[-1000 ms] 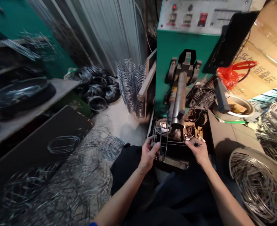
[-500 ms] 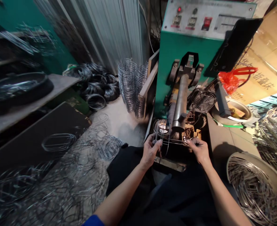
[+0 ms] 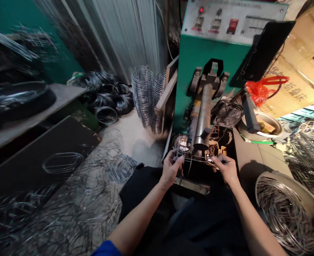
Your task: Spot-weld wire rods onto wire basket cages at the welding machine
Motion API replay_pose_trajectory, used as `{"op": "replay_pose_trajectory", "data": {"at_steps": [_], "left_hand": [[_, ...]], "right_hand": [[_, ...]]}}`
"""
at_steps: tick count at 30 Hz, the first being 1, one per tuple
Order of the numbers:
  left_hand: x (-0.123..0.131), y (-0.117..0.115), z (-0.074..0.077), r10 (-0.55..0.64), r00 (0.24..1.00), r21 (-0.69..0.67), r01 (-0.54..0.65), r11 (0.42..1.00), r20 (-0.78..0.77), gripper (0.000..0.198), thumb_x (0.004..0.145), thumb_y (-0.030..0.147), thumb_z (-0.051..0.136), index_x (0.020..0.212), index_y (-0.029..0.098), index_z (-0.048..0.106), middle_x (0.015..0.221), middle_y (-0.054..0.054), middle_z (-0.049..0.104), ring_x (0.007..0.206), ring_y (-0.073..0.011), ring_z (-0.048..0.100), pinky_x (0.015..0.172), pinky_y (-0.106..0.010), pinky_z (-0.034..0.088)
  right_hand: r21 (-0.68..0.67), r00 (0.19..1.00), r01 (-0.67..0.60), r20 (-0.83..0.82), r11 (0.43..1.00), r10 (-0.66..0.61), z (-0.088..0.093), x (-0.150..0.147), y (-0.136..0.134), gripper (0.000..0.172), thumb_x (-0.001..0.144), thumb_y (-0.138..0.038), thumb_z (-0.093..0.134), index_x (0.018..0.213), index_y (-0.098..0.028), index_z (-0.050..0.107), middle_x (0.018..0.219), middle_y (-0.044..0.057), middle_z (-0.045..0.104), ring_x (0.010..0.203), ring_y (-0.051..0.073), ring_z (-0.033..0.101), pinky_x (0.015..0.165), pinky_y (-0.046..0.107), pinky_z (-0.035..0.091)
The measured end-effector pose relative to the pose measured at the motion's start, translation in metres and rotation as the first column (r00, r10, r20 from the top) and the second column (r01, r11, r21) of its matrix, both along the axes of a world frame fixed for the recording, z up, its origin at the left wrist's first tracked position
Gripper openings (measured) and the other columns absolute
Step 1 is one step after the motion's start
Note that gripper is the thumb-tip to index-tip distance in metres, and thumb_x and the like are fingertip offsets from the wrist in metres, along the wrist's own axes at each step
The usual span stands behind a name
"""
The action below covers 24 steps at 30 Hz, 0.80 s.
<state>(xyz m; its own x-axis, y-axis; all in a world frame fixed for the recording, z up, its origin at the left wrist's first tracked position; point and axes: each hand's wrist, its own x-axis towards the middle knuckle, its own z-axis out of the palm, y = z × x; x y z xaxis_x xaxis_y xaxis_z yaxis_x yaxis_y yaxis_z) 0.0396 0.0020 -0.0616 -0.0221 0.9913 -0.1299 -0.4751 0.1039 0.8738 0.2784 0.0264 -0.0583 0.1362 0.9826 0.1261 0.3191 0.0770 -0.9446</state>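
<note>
My left hand (image 3: pixel 171 170) is closed, thumb against fingers, on a thin wire frame (image 3: pixel 183 148) with curved and straight wires. My right hand (image 3: pixel 226 168) pinches the far end of the same frame, so a wire spans between both hands. The frame sits just below and in front of the thick metal cylinder (image 3: pixel 203 117) that juts out of a green machine (image 3: pixel 193 53). Fine details at the fingertips are too small to make out.
Stacked wire rings (image 3: pixel 143 96) stand left of the machine, beside a wooden board (image 3: pixel 167 94). Loose wires (image 3: pixel 84 199) litter the floor at left. A tub (image 3: pixel 261 181) of bent wire pieces is at right. A dark phone-like slab (image 3: pixel 269 49) hangs before the machine.
The view has shifted slightly, so the surroundings sit a little further left. Both hands keep hold of the wire frame, which has turned slightly.
</note>
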Motion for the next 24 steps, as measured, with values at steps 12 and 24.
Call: {"op": "replay_pose_trajectory", "data": {"at_steps": [12,24], "left_hand": [[0.001,0.001,-0.003,0.000,1.000,-0.042,0.001,0.999,0.028,0.057,0.079,0.046,0.079,0.122,0.018,0.054,0.054,0.011,0.048,0.035,-0.0071,0.041,0.033,-0.020,0.043],[-0.001,0.006,0.007,0.056,0.991,-0.069,-0.064,0.996,-0.125,0.045,0.065,0.036,0.087,0.098,0.018,0.063,0.054,0.010,0.054,0.039,-0.0072,0.047,0.039,-0.018,0.043]], "right_hand": [[-0.019,0.999,0.038,0.006,0.999,-0.038,-0.002,0.001,-0.002,0.057,0.075,-0.056,0.076,0.052,-0.022,0.037,0.054,-0.005,0.032,0.055,0.011,0.028,0.054,0.028,0.023],[0.128,0.860,0.246,0.427,0.961,-0.277,-0.014,0.064,-0.042,0.028,0.094,-0.049,0.058,0.098,-0.022,0.064,0.101,0.006,0.066,0.093,0.020,0.060,0.085,0.029,0.045]]}}
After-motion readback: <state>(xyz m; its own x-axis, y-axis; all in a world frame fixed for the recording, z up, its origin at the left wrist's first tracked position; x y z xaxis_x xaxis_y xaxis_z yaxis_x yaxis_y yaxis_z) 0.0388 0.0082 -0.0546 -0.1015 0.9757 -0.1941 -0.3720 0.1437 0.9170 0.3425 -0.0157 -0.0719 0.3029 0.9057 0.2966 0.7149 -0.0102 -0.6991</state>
